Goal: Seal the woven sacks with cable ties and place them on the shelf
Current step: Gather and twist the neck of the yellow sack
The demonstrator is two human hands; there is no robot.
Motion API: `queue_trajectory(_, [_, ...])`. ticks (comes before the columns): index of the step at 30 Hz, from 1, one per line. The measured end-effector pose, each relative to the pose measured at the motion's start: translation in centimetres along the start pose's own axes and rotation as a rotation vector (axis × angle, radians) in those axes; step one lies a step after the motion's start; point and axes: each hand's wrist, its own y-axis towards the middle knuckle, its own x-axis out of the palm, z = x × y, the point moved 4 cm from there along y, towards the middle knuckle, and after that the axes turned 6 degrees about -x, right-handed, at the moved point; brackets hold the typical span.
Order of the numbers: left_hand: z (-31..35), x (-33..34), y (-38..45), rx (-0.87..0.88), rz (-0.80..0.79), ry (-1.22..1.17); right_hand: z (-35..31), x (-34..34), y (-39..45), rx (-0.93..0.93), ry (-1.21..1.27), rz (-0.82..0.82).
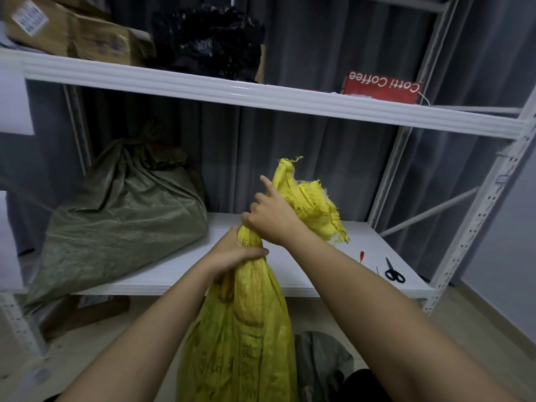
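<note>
Yellow sack (243, 329); contents hidden; both hands grip neck.

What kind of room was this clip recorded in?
Probably a storeroom. A white metal rack shelf carries taped cardboard boxes and a black plastic bag, a filled green woven sack sits on the lower board, and grey curtains hang behind.

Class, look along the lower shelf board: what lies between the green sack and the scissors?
In the head view, the gathered yellow sack and both hands stand between the green sack and scissors, with a red cable tie.
</note>
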Motion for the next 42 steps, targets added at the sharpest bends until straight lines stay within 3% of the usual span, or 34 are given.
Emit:
queue_trajectory(4, [-2.5,-0.1,0.2,-0.042,0.149,-0.032,-0.5,-1.0,1.8,0.049,0.076,-0.033])
queue_trajectory(7, [-4.0,0.2,-0.1,-0.174,0.411,0.154,-0.7,-1.4,2.5,0.086,0.149,-0.074])
queue_trajectory(9, [-4.3,1.2,-0.4,-0.186,0.486,0.188,-0.8,-1.7,2.6,0.098,0.165,-0.093])
queue_trajectory(13, [-5.4,2.3,0.1,-0.091,0.472,-0.028,-0.6,-1.5,2.2,0.117,0.173,-0.070])
queue_trajectory(15, [-5.3,1.4,0.7,-0.090,0.483,-0.013,-0.2,-1.0,1.5,0.154,0.182,-0.021])
queue_trajectory(22, [-2.3,0.2,3.1,0.158,0.389,0.508,0.8,5.1,-3.7,0.459,0.217,0.094])
queue_trajectory(26, [-2.0,1.6,4.1,0.275,0.355,0.868,-0.9,8.6,-5.2,0.548,0.374,-0.156])
queue_trajectory(29, [-3.2,2.5,4.3,0.197,0.321,0.980,-2.6,8.9,-5.1,0.545,0.379,-0.159])
queue_trajectory(32, [-4.0,2.7,4.6,0.147,0.300,0.940,-5.2,7.7,-3.3,0.392,0.221,0.022])
queue_trajectory(34, [-3.8,2.9,4.7,0.146,0.269,0.889,-6.1,8.0,-2.6,0.392,0.143,0.114])
queue_trajectory(37, [-4.0,3.0,4.4,0.107,0.152,0.765,-5.9,8.8,-2.6,0.417,0.199,0.110])
queue_trajectory(42, [-5.7,1.4,3.3,-0.025,-0.138,0.193,-5.4,9.7,-2.2,0.306,0.293,0.050])
